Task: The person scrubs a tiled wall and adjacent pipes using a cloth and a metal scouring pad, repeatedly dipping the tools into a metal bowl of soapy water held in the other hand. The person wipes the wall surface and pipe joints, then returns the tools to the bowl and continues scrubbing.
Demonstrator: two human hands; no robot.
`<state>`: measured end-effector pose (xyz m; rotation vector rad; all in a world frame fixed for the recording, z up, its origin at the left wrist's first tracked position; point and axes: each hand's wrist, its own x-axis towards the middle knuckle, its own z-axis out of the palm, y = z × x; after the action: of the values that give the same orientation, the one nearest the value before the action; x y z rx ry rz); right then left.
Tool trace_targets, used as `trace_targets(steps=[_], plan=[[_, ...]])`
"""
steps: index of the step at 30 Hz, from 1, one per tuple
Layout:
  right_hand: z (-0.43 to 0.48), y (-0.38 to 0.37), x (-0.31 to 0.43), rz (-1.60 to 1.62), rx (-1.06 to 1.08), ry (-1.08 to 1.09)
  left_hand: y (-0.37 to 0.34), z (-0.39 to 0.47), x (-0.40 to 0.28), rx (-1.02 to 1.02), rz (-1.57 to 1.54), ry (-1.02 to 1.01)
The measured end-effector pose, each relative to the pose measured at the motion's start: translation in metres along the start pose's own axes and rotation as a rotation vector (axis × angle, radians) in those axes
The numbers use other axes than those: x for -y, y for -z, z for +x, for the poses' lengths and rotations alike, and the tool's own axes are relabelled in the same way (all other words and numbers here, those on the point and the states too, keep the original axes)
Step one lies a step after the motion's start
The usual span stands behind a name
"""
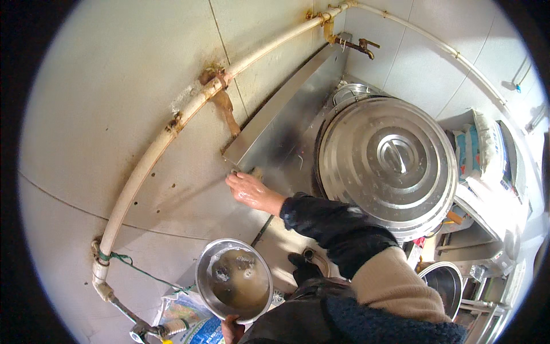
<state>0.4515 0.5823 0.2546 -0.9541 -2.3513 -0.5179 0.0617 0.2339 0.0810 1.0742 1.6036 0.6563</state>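
Under the rim of a metal basin (201, 281), my left hand (232, 330) grips from below. Cloudy brownish water (240, 286) with patches of foam fills part of it; dark shapes under the surface are unclear. My right hand (252, 192), wet and shiny, reaches to the near corner of a stainless steel backsplash (288, 116). Its fingers are curled, and whether they hold anything is hidden. A small tan thing (258, 173) shows just behind that hand. To the right of it stands a large pot under a ridged metal lid (356, 159).
A pale, rust-stained pipe (146, 167) runs along the tiled wall to a brass tap (365, 47). Low on the left are a second valve (139, 331), green string (150, 273) and printed bags (206, 331). Sacks (485, 142) and an open metal pot (442, 288) stand right.
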Motion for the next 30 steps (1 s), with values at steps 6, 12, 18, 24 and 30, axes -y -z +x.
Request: trace_targets(steps=[6, 12, 18, 24, 30], plan=[[-0.002, 0.068, -0.051, 0.234, -0.248, -0.131, -0.005, 0.011, 0.0, 0.032, 0.118, -0.041], [0.011, 0.094, -0.162, 0.123, -0.451, -0.451, -0.006, 0.053, 0.019, 0.113, -0.002, 0.128], [-0.021, 0.049, -0.252, 0.216, -0.131, -0.472, -0.037, 0.067, -0.024, -0.023, -0.23, 0.274], [-0.052, 0.047, -0.418, -0.183, -0.041, -0.939, -0.063, 0.073, -0.082, -0.071, -0.288, 0.398], [-0.058, 0.018, -0.498, -0.506, 0.065, -0.8, -0.067, 0.05, -0.105, -0.134, -0.311, 0.475]])
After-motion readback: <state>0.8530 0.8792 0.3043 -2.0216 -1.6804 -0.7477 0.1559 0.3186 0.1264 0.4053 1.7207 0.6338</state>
